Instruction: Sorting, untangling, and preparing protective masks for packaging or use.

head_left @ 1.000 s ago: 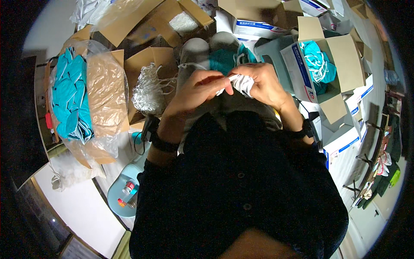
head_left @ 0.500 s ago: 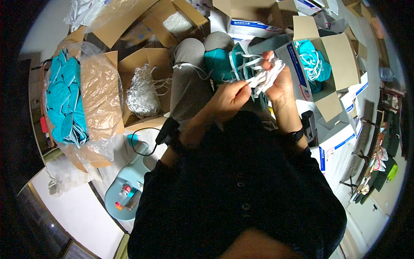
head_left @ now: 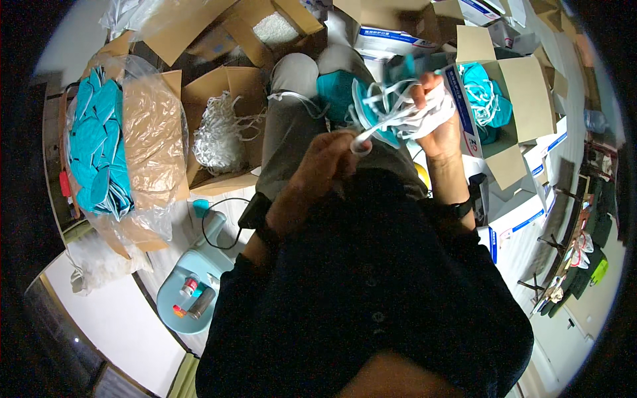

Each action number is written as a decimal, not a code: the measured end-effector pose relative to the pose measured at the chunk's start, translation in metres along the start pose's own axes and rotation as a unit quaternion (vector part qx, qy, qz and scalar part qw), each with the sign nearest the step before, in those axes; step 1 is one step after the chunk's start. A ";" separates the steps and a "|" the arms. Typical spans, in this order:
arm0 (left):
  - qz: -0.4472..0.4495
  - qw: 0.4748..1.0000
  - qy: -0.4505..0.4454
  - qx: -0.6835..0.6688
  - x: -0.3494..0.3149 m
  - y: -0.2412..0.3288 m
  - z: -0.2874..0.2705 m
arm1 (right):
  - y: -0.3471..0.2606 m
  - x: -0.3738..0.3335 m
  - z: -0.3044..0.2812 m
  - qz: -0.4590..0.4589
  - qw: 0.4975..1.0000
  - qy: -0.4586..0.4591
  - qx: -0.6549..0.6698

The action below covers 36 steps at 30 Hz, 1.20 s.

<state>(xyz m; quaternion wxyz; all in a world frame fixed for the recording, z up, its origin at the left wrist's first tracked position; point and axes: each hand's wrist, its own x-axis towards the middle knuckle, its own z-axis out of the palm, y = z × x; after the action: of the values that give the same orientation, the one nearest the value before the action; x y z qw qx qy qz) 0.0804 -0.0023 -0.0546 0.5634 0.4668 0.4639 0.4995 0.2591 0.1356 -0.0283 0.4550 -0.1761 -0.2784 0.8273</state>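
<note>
My right hand (head_left: pixel 443 138) grips a loose bunch of white mask straps (head_left: pixel 428 113) above my lap, its fingers curled round them. Teal face masks hang among the straps, partly blurred by motion. My left hand (head_left: pixel 324 159), lower and to the left, pinches the looped end of one white strap (head_left: pixel 359 147); the fingertips are partly hidden. A teal mask (head_left: pixel 336 93) lies on my right leg. Round my left knee runs another white strap (head_left: pixel 296 97). Right of my right hand, an open carton (head_left: pixel 527 96) holds teal masks (head_left: pixel 484 99) with white straps.
At left, a plastic-lined box (head_left: pixel 156 132) holds stacked teal masks (head_left: pixel 98 146). Beside it, a carton (head_left: pixel 202 83) contains a tangle of white straps (head_left: pixel 217 139). A light-blue stool (head_left: pixel 174 292) with small bottles stands lower left. More cartons (head_left: pixel 398 40) are ahead.
My left hand has moved left and down, drawing a strap away from the bunch. My right hand has shifted slightly right, and the strap bunch is more spread out.
</note>
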 end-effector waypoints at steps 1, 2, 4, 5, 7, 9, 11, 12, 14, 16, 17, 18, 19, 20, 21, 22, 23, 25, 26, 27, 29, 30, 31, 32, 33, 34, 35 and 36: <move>0.040 0.999 0.025 0.023 0.003 -0.007 -0.003 | 0.000 -0.001 -0.003 -0.001 1.000 0.011 0.015; 0.049 0.998 0.040 -0.007 0.003 -0.011 -0.009 | -0.005 -0.004 -0.011 -0.019 1.000 0.004 0.018; 0.056 0.994 0.077 -0.046 0.001 -0.016 -0.018 | -0.021 -0.010 -0.020 -0.004 1.000 -0.028 0.009; 0.054 0.992 0.099 -0.054 0.000 -0.016 -0.021 | -0.026 -0.012 -0.022 0.004 1.000 -0.030 0.004; -0.018 0.981 0.098 -0.168 0.002 -0.014 -0.029 | -0.031 -0.026 -0.035 0.001 1.000 0.006 -0.023; -0.153 0.914 0.051 -0.372 0.018 -0.009 -0.041 | -0.041 -0.033 -0.047 -0.018 0.999 0.008 0.045; -0.123 0.907 0.003 -0.402 0.031 -0.016 -0.046 | -0.047 -0.035 -0.027 -0.044 0.992 0.100 0.069; -0.125 0.922 0.018 -0.365 0.035 -0.019 -0.045 | -0.050 -0.033 -0.030 -0.025 0.998 0.019 0.047; -0.141 0.961 0.036 -0.235 0.049 -0.030 -0.047 | -0.055 -0.034 -0.033 -0.003 0.996 0.023 -0.083; -0.162 0.985 0.040 -0.044 0.064 -0.049 -0.051 | -0.046 -0.033 -0.019 -0.099 0.949 0.126 -0.271; -0.147 0.979 0.078 0.116 0.070 -0.036 -0.039 | -0.047 -0.037 -0.034 -0.056 0.943 0.104 -0.312; -0.128 0.947 0.113 0.273 0.079 -0.011 -0.016 | -0.043 -0.038 -0.035 -0.042 0.922 0.120 -0.365; -0.105 0.888 0.148 0.422 0.084 0.003 0.000 | -0.038 -0.038 -0.033 -0.025 0.899 0.132 -0.417; -0.120 0.868 0.135 0.463 0.088 0.001 0.009 | -0.034 -0.037 -0.029 0.006 0.881 0.150 -0.448; -0.135 0.846 0.121 0.502 0.091 0.000 0.017 | -0.029 -0.036 -0.020 0.009 0.853 0.166 -0.495; -0.149 0.821 0.109 0.540 0.094 0.001 0.019 | -0.029 -0.035 -0.018 0.012 0.844 0.143 -0.517; -0.127 0.822 0.117 0.542 0.093 -0.009 0.017 | -0.028 -0.034 -0.015 0.014 0.833 0.120 -0.539; -0.081 0.824 0.131 0.545 0.088 -0.038 0.005 | -0.031 -0.030 -0.010 0.007 0.817 0.107 -0.567; -0.069 0.828 0.107 0.545 0.081 -0.029 0.002 | -0.035 -0.031 -0.014 0.010 0.808 0.110 -0.579; -0.037 0.835 0.105 0.540 0.075 -0.020 -0.003 | -0.038 -0.031 -0.016 0.014 0.798 0.112 -0.592; 0.020 0.842 0.107 0.528 0.059 0.012 -0.016 | -0.046 -0.026 -0.015 0.010 0.797 0.099 -0.596; 0.042 0.851 0.084 0.517 0.058 0.026 -0.021 | -0.047 -0.021 -0.022 -0.047 0.785 0.077 -0.613; 0.067 0.858 0.060 0.507 0.058 0.040 -0.025 | -0.049 -0.021 -0.027 -0.107 0.768 0.056 -0.629; 0.085 0.859 0.048 0.502 0.053 0.056 -0.032 | -0.055 -0.016 -0.002 -0.060 0.776 0.050 -0.626; 0.082 0.854 0.023 0.514 0.049 0.069 -0.038 | -0.059 -0.013 0.017 -0.028 0.796 0.051 -0.603; 0.081 0.849 -0.004 0.521 0.047 0.078 -0.042 | -0.065 -0.009 0.024 0.006 0.782 0.017 -0.623; 0.081 0.845 -0.033 0.528 0.046 0.084 -0.045 | -0.065 -0.006 0.027 0.010 0.769 -0.024 -0.639; 0.086 0.846 -0.048 0.524 0.046 0.086 -0.046 | -0.065 -0.002 0.028 0.013 0.755 -0.064 -0.653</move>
<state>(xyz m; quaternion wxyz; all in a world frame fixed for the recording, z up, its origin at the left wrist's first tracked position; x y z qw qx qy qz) 0.0274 0.0523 0.0220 0.2114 0.7538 0.5871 0.2058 0.2877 0.1531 0.0343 0.2003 -0.3804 -0.7769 0.4600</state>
